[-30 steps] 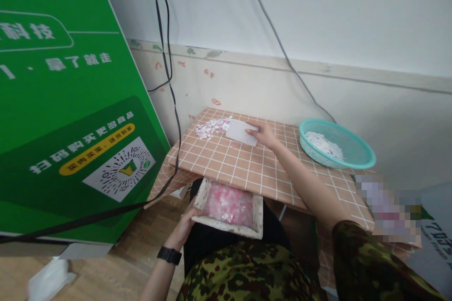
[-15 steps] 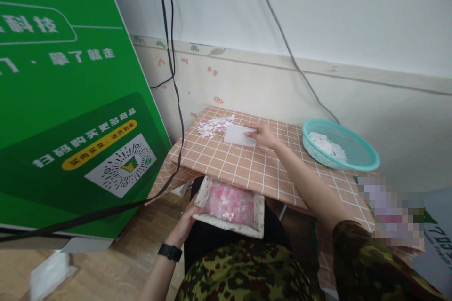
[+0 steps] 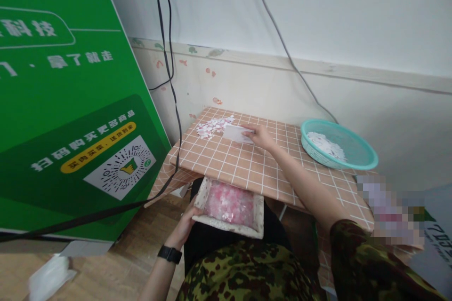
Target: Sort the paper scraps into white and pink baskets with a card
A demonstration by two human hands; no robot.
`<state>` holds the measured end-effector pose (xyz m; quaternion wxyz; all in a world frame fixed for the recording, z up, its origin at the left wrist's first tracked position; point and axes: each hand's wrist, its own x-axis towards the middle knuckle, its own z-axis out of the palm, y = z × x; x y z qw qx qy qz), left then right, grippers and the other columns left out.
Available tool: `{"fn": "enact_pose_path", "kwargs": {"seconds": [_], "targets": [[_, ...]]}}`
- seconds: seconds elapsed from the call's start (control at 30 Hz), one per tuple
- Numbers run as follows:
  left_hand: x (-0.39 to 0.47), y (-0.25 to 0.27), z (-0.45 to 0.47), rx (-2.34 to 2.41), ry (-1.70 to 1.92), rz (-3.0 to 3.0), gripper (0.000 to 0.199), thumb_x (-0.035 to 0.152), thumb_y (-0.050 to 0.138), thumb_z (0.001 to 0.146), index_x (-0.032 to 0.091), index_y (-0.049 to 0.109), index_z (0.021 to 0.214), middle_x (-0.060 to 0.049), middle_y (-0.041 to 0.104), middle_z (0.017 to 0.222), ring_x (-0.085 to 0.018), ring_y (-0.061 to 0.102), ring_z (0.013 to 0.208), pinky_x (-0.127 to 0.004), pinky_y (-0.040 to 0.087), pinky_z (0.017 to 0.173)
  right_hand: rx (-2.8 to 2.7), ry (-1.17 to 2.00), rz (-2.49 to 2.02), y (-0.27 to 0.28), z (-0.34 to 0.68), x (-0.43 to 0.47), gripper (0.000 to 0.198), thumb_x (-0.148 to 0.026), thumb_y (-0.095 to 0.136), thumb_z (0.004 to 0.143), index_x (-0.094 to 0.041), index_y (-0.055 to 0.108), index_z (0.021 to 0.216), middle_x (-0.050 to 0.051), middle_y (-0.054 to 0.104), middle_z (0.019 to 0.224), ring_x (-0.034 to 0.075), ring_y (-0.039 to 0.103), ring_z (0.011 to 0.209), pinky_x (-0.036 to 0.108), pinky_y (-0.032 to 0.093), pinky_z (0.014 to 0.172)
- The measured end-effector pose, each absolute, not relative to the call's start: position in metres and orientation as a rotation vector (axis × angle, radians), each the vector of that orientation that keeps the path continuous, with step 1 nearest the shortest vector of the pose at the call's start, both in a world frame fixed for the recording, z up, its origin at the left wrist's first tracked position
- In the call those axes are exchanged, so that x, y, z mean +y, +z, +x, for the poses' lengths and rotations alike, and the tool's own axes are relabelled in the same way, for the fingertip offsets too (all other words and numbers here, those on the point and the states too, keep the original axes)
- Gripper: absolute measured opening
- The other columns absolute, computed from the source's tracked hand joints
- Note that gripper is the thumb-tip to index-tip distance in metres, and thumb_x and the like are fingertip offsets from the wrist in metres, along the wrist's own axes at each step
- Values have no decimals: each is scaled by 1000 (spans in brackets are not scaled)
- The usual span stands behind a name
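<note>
Well apart, card [image 3: 232,133] and basket rim [image 3: 366,166]

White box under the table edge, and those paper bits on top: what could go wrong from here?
The white box could tip, since the left hand grips it at one side only. The paper bits lie loose, so a hard push of the white card by the right hand might scatter them off the table.
</note>
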<state>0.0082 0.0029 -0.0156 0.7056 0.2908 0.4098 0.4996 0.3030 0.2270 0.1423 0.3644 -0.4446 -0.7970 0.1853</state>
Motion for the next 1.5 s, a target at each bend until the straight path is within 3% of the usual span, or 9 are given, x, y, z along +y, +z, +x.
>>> {"fn": "enact_pose_path", "kwargs": {"seconds": [0.4, 0.63, 0.8, 0.97, 1.2, 1.5], "targets": [[3, -23, 6, 944, 1082, 633, 54, 20, 57, 68, 17, 61, 122, -6, 73, 100, -28, 63, 89, -38, 43, 84, -2044, 475, -1111, 143, 310, 217, 34, -22, 58, 84, -21, 66, 116, 9, 66, 117, 24, 63, 104, 40, 50, 89], [3, -20, 7, 907, 1096, 637, 57, 19, 56, 69, 20, 57, 126, -6, 69, 115, -29, 62, 96, -40, 43, 88, -2087, 542, -1114, 147, 316, 191, 33, -26, 59, 84, -24, 66, 116, 6, 67, 115, 25, 65, 100, 40, 52, 86], [3, -21, 8, 903, 1095, 634, 55, 20, 55, 68, 20, 58, 123, -7, 69, 115, -30, 62, 98, -41, 43, 88, -2019, 367, -1190, 148, 328, 179, 33, -28, 56, 87, -26, 64, 119, 5, 66, 118, 25, 63, 105, 40, 50, 88], [4, -20, 8, 941, 1103, 652, 55, 21, 56, 67, 19, 60, 121, -8, 68, 117, -31, 61, 101, -41, 41, 90, -2060, 180, -1302, 133, 332, 153, 33, -29, 51, 89, -28, 63, 120, 5, 70, 108, 23, 69, 83, 37, 52, 77], [4, -17, 8, 912, 1091, 675, 57, 19, 55, 68, 20, 58, 125, -7, 68, 118, -30, 61, 101, -41, 41, 91, -2149, 214, -1229, 127, 325, 114, 36, -26, 51, 89, -31, 60, 123, 3, 72, 103, 20, 70, 76, 32, 53, 69], [5, -20, 8, 928, 1110, 654, 55, 19, 57, 67, 20, 60, 122, -6, 72, 106, -29, 62, 95, -40, 42, 88, -2111, 214, -1154, 123, 324, 98, 36, -25, 51, 89, -35, 61, 121, 2, 70, 108, 21, 70, 86, 36, 55, 75]]}}
